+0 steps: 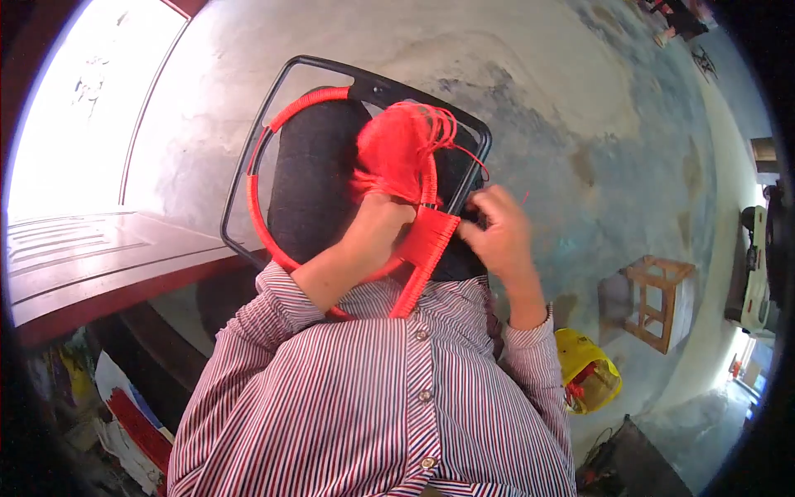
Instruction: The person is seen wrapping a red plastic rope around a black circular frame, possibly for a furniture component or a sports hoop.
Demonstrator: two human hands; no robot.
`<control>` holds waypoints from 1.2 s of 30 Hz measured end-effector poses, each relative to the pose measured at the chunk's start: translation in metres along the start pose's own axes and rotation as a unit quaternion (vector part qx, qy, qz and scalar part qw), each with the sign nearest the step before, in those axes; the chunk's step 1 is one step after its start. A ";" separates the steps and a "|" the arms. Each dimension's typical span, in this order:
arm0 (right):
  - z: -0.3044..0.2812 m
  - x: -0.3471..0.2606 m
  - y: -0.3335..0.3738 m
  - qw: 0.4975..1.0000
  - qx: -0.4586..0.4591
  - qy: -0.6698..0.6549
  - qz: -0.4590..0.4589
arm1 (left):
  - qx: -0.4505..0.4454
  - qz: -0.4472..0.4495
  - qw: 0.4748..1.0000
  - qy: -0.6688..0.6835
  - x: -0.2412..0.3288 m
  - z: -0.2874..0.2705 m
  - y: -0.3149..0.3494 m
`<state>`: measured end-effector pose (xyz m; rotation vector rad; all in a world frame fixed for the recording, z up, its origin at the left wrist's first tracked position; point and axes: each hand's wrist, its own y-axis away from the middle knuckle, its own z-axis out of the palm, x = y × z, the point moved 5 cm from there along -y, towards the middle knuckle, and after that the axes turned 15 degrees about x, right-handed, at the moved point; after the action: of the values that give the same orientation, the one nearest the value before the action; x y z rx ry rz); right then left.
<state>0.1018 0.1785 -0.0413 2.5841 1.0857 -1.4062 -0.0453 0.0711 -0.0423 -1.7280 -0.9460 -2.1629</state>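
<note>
A black metal frame (291, 61) lies across my lap with a round ring (255, 195) inside it, partly wrapped in red cord. On the ring's right side, a band of tightly wound red cord (432, 234) joins it to the frame's right rail. My left hand (379, 230) reaches over the ring and is closed on a loose red cord bundle (392, 149); its fingers are mostly hidden. Just outside the right rail is my right hand (502, 234), its fingers curled beside the wound band. What they pinch, if anything, cannot be made out. One loose strand loops over the rail above this hand.
A wooden panel or door (91, 257) stands close on my left, with piled papers (124, 414) below it. On the concrete floor to my right are a yellow bag or bucket (586, 369) and a small wooden stool (658, 302). Another person (683, 18) is far off at upper right.
</note>
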 end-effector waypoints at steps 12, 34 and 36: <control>-0.068 0.034 0.022 0.786 0.190 -0.551 0.205 | 0.019 -0.250 0.943 0.221 -0.017 0.008 0.000; -0.024 0.019 0.024 0.730 0.072 -0.560 0.386 | -0.003 -0.129 0.985 0.116 -0.010 0.004 0.008; -0.026 0.004 0.027 0.710 0.073 -0.597 0.366 | 0.006 -0.121 0.989 0.085 -0.011 0.004 0.008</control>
<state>0.1377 0.1686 -0.0366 1.1722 -0.2387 -2.2013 -0.0349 0.0652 -0.0495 -1.4589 -1.1709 -2.4029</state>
